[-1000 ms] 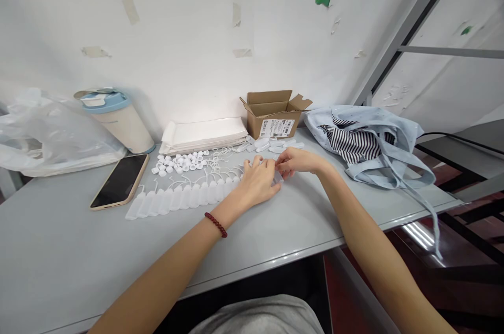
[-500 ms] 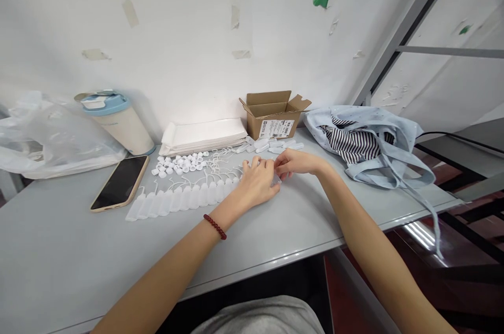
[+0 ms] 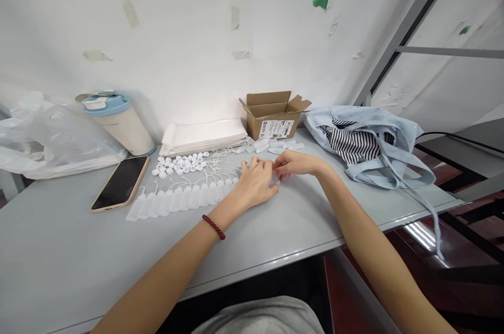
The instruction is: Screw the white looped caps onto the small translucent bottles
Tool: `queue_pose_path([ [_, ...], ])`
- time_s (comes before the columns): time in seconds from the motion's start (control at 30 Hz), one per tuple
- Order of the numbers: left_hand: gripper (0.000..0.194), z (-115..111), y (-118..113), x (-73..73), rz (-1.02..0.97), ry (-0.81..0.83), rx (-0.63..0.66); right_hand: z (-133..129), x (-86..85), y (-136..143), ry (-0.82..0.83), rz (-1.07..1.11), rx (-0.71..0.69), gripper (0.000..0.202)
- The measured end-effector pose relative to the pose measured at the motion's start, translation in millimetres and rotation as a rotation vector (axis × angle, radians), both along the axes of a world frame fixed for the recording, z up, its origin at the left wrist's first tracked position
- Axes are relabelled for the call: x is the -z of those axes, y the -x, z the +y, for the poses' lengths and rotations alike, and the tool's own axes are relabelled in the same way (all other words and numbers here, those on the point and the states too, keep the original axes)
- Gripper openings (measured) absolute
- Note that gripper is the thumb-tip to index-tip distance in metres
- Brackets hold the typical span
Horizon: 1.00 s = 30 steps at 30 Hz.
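Small translucent plastic bottles (image 3: 185, 198), flat and tapered, lie side by side in a row on the grey table, with white strings at their tops. Over the right end of this row is my left hand (image 3: 255, 183), fingers bent and thumb low, closed around a small clear bottle (image 3: 274, 180) that is mostly hidden. My right hand (image 3: 293, 164) meets it from the right, fingertips pinched at the same clear piece. Behind the row lie a heap of white caps (image 3: 181, 164) and a tangle of white strings (image 3: 220, 158). More clear bottles (image 3: 271, 146) lie loose behind my hands.
An open cardboard box (image 3: 271, 118) and a stack of white trays (image 3: 205, 133) stand against the wall. Leftward are a phone (image 3: 121, 183), a tumbler (image 3: 124, 124) and a plastic bag (image 3: 63, 134). A pale blue cloth bag (image 3: 378, 139) hangs partly over the right edge.
Both hands stay nearly in place. My left hand has shifted very slightly left, and my right fingertips have moved a little at the clear piece.
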State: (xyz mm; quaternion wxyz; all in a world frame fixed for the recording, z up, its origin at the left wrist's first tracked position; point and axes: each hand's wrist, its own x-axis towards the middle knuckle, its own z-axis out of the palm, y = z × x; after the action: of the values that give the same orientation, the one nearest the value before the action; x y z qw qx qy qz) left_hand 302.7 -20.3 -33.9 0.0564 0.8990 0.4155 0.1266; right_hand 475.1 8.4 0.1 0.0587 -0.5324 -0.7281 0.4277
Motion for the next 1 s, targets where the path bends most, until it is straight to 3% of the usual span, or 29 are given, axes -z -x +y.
queue_pose_path([
  [0.53,0.028,0.6,1.1,1.0,-0.001,-0.009,0.008,0.3,-0.9,-1.0,-0.021,-0.028,-0.007,0.025],
  [1.0,0.026,-1.3,-0.7,-1.1,-0.002,0.009,0.014,-0.8,-2.7,-1.7,-0.025,-0.035,0.002,0.014],
])
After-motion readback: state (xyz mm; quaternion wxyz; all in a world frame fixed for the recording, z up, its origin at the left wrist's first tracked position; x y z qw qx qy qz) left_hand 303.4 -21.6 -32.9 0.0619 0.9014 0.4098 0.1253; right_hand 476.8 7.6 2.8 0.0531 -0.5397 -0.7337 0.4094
